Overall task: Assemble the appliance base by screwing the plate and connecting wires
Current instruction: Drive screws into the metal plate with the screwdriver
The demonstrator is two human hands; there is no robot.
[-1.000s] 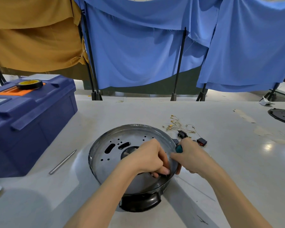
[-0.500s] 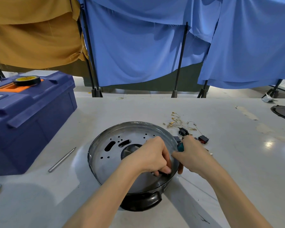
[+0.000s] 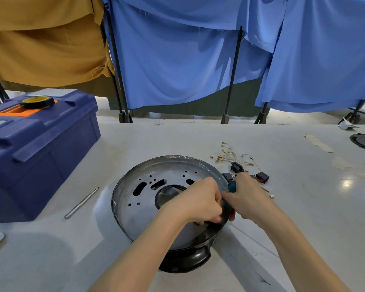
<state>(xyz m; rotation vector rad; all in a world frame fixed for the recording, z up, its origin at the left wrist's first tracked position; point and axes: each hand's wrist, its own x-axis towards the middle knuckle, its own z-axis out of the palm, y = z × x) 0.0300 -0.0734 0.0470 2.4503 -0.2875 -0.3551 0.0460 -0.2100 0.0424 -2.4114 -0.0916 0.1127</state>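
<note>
While L hand (image 3: 200, 202) holds base (image 3: 139, 209), R hand (image 3: 248, 199) grips screwdriver (image 3: 232, 186).

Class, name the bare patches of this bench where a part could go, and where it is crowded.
Bare: the far strip between toolbox and wires; the wide stretch right of the switches; the near-left patch below the rod. Crowded: beside the base, where left hand and right hand work.
</note>
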